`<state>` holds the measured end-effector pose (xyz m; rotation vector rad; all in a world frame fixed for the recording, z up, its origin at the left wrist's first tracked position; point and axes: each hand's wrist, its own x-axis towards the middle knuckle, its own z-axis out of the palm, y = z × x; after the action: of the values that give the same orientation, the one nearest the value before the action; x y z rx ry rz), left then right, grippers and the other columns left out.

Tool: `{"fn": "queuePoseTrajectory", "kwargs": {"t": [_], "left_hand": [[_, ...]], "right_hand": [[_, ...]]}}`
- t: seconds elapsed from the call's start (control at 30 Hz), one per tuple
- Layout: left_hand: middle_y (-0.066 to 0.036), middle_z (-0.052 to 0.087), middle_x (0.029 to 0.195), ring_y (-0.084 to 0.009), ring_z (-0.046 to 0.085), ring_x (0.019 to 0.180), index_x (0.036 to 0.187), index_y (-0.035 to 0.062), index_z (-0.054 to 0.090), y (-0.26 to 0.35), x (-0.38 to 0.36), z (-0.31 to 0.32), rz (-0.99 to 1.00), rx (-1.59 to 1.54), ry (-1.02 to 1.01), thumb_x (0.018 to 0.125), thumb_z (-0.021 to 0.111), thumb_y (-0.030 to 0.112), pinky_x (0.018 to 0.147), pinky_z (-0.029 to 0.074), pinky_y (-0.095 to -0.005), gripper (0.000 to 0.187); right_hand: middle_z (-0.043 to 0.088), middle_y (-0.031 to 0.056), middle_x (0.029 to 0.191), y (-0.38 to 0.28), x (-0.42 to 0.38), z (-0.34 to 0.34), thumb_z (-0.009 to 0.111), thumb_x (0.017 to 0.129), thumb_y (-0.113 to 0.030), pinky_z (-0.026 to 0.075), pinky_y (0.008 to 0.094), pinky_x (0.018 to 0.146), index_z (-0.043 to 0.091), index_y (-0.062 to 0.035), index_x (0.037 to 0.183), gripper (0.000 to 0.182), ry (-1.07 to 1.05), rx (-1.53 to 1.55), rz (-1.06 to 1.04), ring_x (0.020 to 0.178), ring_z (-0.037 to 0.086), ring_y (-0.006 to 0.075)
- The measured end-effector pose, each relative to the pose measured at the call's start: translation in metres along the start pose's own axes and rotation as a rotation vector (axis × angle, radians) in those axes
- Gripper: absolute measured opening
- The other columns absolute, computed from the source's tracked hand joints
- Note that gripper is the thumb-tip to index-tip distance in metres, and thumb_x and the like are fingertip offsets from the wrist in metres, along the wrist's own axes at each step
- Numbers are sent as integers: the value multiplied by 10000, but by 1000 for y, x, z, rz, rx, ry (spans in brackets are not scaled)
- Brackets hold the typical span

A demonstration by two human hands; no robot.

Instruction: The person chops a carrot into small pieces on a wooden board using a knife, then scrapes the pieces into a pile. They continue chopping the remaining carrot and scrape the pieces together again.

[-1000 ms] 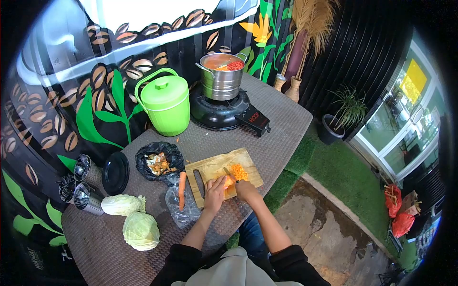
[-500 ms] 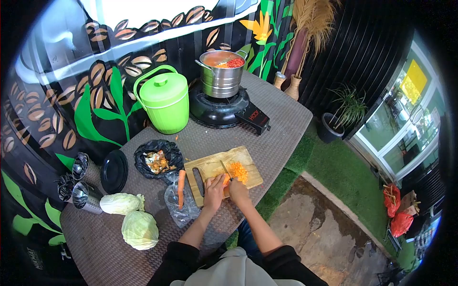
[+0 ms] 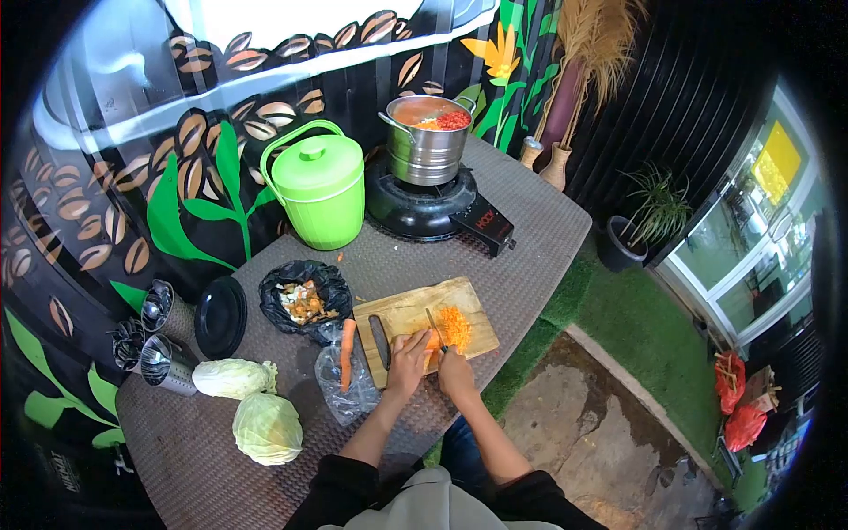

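Observation:
My right hand [image 3: 455,374] grips a knife [image 3: 431,318], its blade standing over the wooden cutting board [image 3: 402,306]. Curled fingers of my left hand [image 3: 407,364] press on a carrot piece [image 3: 433,343] beside the blade; the piece is partly covered by both hands. Finely diced carrot [image 3: 455,327] lies heaped on the board, right of the knife. Left of the board, a peeled carrot [image 3: 347,355] rests on a clear plastic bag [image 3: 340,399]. Behind it sits an open black plastic bag [image 3: 269,305] with peelings [image 3: 305,303] inside.
A steel pot [image 3: 428,159] with red and orange food stands on a black portable stove [image 3: 411,212]. Beside it is a lidded green bucket [image 3: 320,199]. A napa cabbage [image 3: 231,378], round cabbage [image 3: 268,430], black plates [image 3: 219,318] and metal utensil holders [image 3: 166,367] occupy the left side.
The view has shifted slightly, so everything appears a little further right and lower. Both hands stay at the carrot piece, with the knife still in my right hand.

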<state>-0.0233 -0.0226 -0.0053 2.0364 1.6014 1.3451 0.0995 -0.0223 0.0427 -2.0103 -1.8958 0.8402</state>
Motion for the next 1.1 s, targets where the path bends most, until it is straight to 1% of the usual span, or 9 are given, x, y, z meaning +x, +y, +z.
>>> {"fn": "queuePoseTrajectory", "kwargs": {"t": [0.07,0.43,0.63,0.73,0.8,0.83,0.9,1.03,1.1], "left_hand": [[-91,610,1208,-284,508,974,1224,44,598,-1,3,-1,18,6,1,785,657,58,897,430,-365,444],[-82,605,1217,-274,518,991,1230,31,589,1,0,-1,28,54,25,795,635,46,900,431,-363,438],[-95,606,1206,-289,519,1009,1219,37,594,5,0,-7,-33,50,-5,796,637,45,920,417,-372,425],[-102,612,1189,-289,519,1026,1202,43,606,5,-1,-19,-39,66,26,801,638,58,932,405,-377,402],[-88,608,1189,-281,516,1038,1197,41,604,4,-5,-26,-39,88,45,809,625,69,934,400,-381,390],[-93,608,1181,-284,513,1047,1197,43,603,4,-7,-31,-61,93,46,809,630,71,945,390,-387,389],[-98,608,1172,-287,510,1056,1196,45,602,5,-11,-39,-83,104,48,810,635,73,955,381,-393,388],[-104,600,1169,-299,498,1072,1194,42,597,4,-16,-45,-83,73,24,801,647,69,967,367,-399,397],[-106,598,1172,-303,495,1076,1193,40,595,2,-16,-44,-71,48,23,800,649,69,967,367,-396,398]], "right_hand": [[617,327,939,-1,3,1,415,975,-302,489,528,787,481,57,1051,372,4,-11,9,913,610,474],[621,332,891,12,6,25,411,974,-320,485,537,779,468,68,1074,404,26,14,-37,872,613,481],[620,330,834,59,12,41,431,966,-338,471,537,743,529,67,1007,418,70,147,-147,847,614,462],[624,284,758,62,18,36,445,966,-338,487,485,624,550,59,921,413,63,256,-276,684,642,395],[610,232,699,43,6,13,435,971,-328,469,421,494,546,62,907,411,-299,346,-98,491,605,307],[610,232,699,47,9,20,435,971,-328,469,421,494,546,62,907,411,-299,350,-102,491,605,307],[587,192,664,49,15,34,416,977,-322,439,396,409,531,66,898,413,-261,373,-226,362,531,217],[610,251,722,38,-6,27,424,975,-347,485,448,532,537,71,942,434,-24,311,-194,519,618,328],[600,347,894,22,-21,8,432,964,-362,458,506,786,550,98,1020,478,43,238,-181,898,584,484]]}}
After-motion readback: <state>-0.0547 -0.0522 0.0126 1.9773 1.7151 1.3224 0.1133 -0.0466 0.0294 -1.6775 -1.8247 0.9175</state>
